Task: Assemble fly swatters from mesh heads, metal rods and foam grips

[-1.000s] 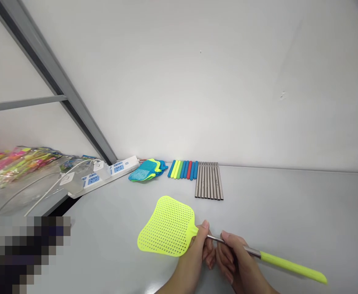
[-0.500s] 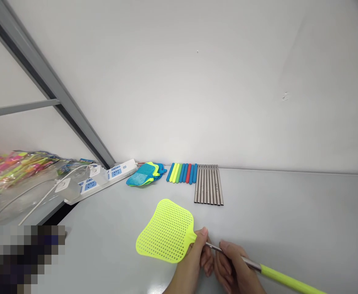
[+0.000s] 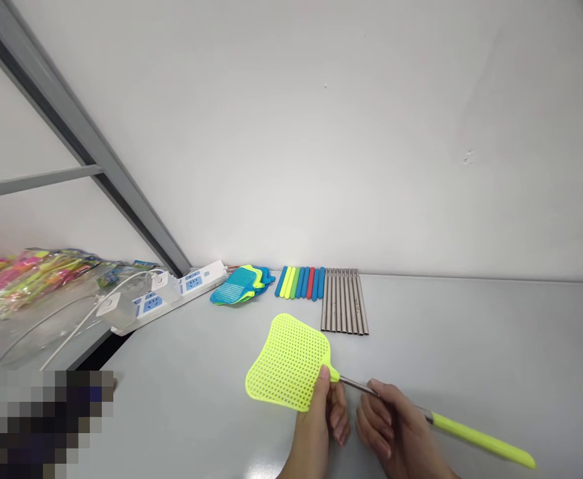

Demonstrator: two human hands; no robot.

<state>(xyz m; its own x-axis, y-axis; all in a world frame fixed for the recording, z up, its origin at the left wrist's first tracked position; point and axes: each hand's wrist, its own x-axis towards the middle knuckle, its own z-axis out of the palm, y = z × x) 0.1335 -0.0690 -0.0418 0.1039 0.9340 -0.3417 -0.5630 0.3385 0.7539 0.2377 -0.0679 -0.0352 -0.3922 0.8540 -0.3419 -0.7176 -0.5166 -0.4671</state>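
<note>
A yellow-green fly swatter lies across both hands, its perforated head (image 3: 289,362) tilted to the left. My left hand (image 3: 321,412) is closed on the head near its neck, thumb on top and fingers curled beneath. From the neck a thin metal rod (image 3: 356,384) runs right into my right hand (image 3: 396,422), which is wrapped around the shaft. Beyond that hand, a short bit of thicker metal tube shows, then the yellow-green grip (image 3: 484,439), pointing to the lower right. The shaft inside my right hand is hidden.
Along the wall lie metal tubes (image 3: 344,303) in a row, several coloured grips (image 3: 301,283) and stacked swatter heads (image 3: 239,285). At the left are a white power strip (image 3: 176,296) with plugged-in chargers and bagged colourful items (image 3: 36,279). A blurred patch covers the lower left.
The swatter has shifted right and slightly up in view. My left thumb now lies on the head's edge rather than at the neck, and the grip's end has come into view.
</note>
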